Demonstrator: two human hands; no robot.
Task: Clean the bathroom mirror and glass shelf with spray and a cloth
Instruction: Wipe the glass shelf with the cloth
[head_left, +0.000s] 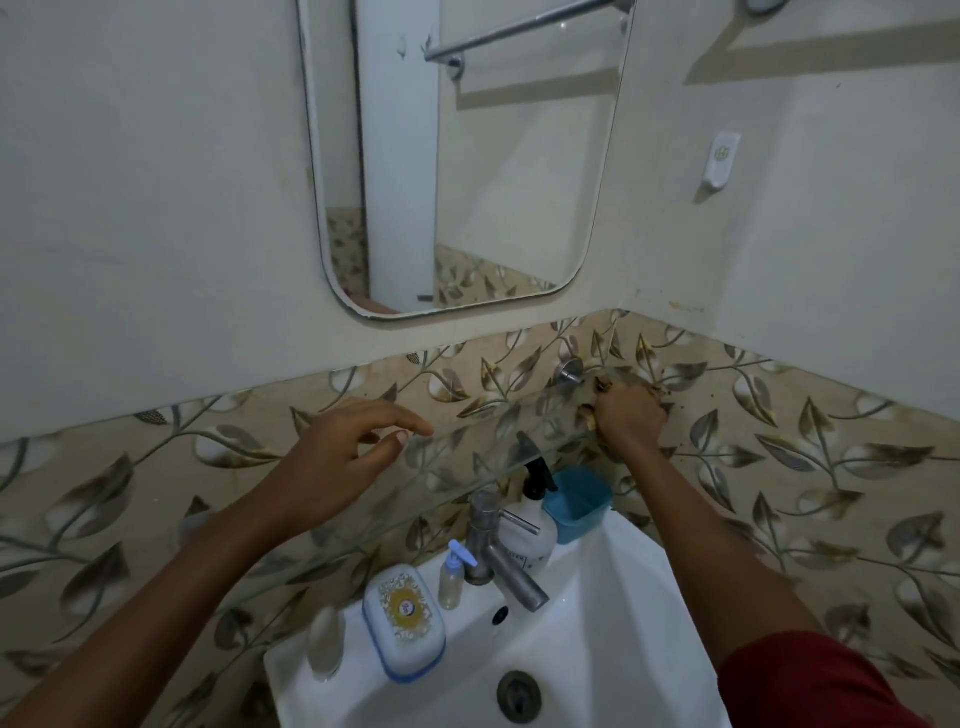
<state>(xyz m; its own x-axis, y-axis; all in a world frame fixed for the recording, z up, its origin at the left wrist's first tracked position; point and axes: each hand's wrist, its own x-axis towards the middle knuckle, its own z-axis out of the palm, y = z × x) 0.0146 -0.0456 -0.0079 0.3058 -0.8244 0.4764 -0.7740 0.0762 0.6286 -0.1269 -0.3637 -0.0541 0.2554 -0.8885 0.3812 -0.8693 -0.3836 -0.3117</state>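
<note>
The rounded mirror (467, 156) hangs on the white wall above a clear glass shelf (467, 462) that runs across the leaf-patterned tiles. My right hand (628, 415) presses a dark patterned cloth (608, 387) onto the shelf's far right end, near the metal bracket (569, 370). Over the shelf's left part hovers my left hand (348, 441), fingers spread and holding nothing. A white spray bottle (530, 525) with a black trigger stands on the sink's back rim, below the shelf.
Below is a white sink (597, 649) with a steel tap (498, 551). On its rim stand a blue cup (576, 504), a small pump bottle (451, 577), a soap box (404, 618) and a pale bottle (326, 644). A white hook (721, 158) is on the right wall.
</note>
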